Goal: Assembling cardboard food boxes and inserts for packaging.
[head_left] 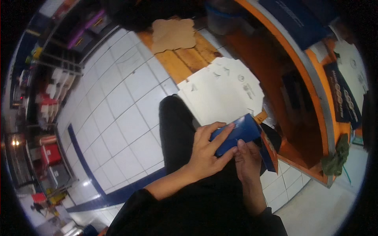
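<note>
Over my lap, my left hand point(206, 149) is closed on a blue cardboard box point(246, 128), its fingers lying across the top panel and its thumb along the lower edge. My right hand point(248, 159) grips the near right side of the same box, with the thumb pressed near the left thumb. The right fingers are mostly hidden under it. A loose blue flap with a brown edge point(270, 151) hangs down at the box's right end. Just beyond the box lies a stack of flat white die-cut card sheets point(220, 92) with dark print, on a low wooden bench point(175, 65).
A wavy-edged brown cardboard piece point(173, 35) lies on the bench's far end. To the right stands an orange cabinet with a metal edge point(315, 94), with dark blue printed packages point(342, 92) on top. White floor tiles point(118, 94) and loaded shelves point(51, 151) are at left.
</note>
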Motion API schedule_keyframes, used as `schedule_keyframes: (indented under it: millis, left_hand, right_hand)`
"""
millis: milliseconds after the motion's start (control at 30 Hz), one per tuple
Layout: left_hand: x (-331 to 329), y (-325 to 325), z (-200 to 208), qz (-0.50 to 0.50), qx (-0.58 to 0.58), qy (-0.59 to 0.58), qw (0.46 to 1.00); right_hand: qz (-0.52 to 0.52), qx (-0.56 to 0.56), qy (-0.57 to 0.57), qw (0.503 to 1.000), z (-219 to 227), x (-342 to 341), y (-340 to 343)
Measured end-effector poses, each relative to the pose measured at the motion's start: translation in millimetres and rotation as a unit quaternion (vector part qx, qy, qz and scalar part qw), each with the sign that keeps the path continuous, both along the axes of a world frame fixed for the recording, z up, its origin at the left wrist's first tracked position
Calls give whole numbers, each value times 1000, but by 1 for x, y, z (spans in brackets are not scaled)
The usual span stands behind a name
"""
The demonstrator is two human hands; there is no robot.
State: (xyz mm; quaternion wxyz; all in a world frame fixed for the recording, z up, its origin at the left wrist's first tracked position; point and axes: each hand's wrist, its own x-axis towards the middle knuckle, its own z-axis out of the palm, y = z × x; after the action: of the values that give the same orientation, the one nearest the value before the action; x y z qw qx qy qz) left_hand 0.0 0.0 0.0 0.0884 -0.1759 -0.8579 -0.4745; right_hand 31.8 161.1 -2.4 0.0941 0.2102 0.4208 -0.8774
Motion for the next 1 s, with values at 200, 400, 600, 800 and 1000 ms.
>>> schedule_keyframes:
  millis: [200,400,600,800,1000]
  left_hand:
    - [12,-2,-4,41,-23,69,997]
    - [10,-10,2,19,-84,131,988]
    - [0,-2,-7,15,-69,189,979]
    - [3,-3,-5,35,-45,186,981]
    - [9,-7,-10,-31,110,91,989]
  right_hand:
    - [3,-23,69,997,-4,4,-12]
    - [-76,29,0,997,0,-1,-14]
    - [-26,-46,-18,998,16,-6,-15]
    - [-93,19,-53,994,22,-10,-24]
    - [-18,122,-45,991,11,-1,-10]
